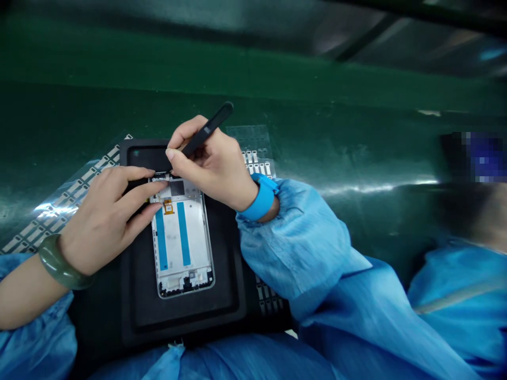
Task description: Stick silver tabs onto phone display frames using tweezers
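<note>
An opened phone frame (172,237), silvery with two blue strips and a small orange flex cable (169,207), lies on a black tray (138,311). My left hand (114,203) holds the frame by its upper left part, fingertips pressed on its top edge, inner face and side. In my right hand (216,166) is a pair of black tweezers (208,129), gripped like a pen with the rear end pointing up and right. Their tips are at the frame's top edge, mostly hidden behind my fingers, so I cannot tell whether they pinch a part.
Clear plastic sheets with rows of small white-and-black pieces lie left of the tray (75,195) and behind my right wrist (257,158). Green matting (336,137) covers the bench. At the far right is another person's blue sleeve (463,295).
</note>
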The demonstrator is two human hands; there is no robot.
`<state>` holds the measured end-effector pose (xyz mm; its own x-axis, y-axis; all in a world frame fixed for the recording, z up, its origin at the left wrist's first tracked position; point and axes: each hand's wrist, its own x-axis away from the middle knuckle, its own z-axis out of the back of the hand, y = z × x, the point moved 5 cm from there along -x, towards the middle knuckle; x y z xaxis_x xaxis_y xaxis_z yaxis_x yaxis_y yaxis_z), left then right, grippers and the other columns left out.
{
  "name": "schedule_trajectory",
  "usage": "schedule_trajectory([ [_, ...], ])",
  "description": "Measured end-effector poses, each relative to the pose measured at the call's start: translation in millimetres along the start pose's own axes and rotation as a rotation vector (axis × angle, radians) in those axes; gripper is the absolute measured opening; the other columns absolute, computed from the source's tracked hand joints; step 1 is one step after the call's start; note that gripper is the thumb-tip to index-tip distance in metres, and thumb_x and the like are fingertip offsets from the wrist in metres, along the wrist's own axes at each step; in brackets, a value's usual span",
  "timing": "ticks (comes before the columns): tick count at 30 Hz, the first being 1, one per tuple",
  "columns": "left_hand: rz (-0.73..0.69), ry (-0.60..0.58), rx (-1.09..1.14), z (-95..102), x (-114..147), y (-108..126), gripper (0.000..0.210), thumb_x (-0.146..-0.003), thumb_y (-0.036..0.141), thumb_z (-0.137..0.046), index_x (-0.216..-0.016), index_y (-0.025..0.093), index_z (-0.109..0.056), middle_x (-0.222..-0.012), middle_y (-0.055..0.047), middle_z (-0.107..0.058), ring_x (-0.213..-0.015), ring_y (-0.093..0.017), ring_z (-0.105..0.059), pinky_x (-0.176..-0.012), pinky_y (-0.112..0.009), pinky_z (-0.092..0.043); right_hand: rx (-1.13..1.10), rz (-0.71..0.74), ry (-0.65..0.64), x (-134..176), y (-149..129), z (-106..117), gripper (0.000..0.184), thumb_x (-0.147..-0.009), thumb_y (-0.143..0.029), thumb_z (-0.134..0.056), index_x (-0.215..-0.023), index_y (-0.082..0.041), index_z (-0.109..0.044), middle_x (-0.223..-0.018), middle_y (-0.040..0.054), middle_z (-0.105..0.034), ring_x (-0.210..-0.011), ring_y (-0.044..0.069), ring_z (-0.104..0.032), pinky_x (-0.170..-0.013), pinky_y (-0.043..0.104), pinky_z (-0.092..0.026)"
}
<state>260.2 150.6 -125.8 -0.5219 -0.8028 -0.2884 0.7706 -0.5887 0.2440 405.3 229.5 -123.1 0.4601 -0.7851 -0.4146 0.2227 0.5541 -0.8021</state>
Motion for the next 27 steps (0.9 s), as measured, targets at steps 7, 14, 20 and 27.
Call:
schedule_trajectory([
  [7,-0.007,-0.059,-0.057,-4.0,0.0,-1.6,0.036,-0.091,0.031,-0.049,-0.124,0.022,-0.055,-0.117,-0.014,-0.053,-0.109,-0.032,-0.051,-0.088,-0.048,-0.046,0.034,0.021,-0.011,0.4,-1.2,-0.9,0.009,-0.088,-0.026,-0.052,-0.089,-0.018,-0.052,-0.088,-0.0004,-0.061,-0.073,0.008,-0.059,-0.068,0.022,-0.054],
  [14,0.038,-0.071,-0.050,-5.5,-0.6,-2.2,0.035,-0.091,0.033,-0.045,-0.124,0.025,-0.055,-0.116,-0.012,-0.052,-0.112,-0.032,-0.050,-0.090,-0.049,-0.046,0.112,0.075,0.012,1.3,-5.3,-1.9,0.007,-0.088,-0.024,-0.050,-0.088,-0.017,-0.053,-0.087,-0.0003,-0.063,-0.073,0.008,-0.059,-0.071,0.022,-0.053],
  [20,0.009,-0.052,-0.062,-5.1,-0.8,0.8,0.035,-0.091,0.029,-0.046,-0.123,0.020,-0.056,-0.116,-0.016,-0.052,-0.110,-0.034,-0.049,-0.090,-0.050,-0.045,0.138,0.088,0.011,1.6,-7.4,-2.8,0.007,-0.088,-0.022,-0.050,-0.087,-0.017,-0.054,-0.088,0.0000,-0.063,-0.072,0.008,-0.059,-0.071,0.023,-0.052],
  [27,0.003,-0.037,-0.072,-6.0,-0.3,1.3,0.034,-0.091,0.029,-0.047,-0.123,0.021,-0.056,-0.117,-0.014,-0.053,-0.111,-0.032,-0.049,-0.090,-0.049,-0.046,0.146,0.129,0.020,3.4,-9.3,-3.3,0.008,-0.088,-0.021,-0.049,-0.087,-0.017,-0.055,-0.091,0.0005,-0.065,-0.077,0.009,-0.061,-0.073,0.023,-0.052],
])
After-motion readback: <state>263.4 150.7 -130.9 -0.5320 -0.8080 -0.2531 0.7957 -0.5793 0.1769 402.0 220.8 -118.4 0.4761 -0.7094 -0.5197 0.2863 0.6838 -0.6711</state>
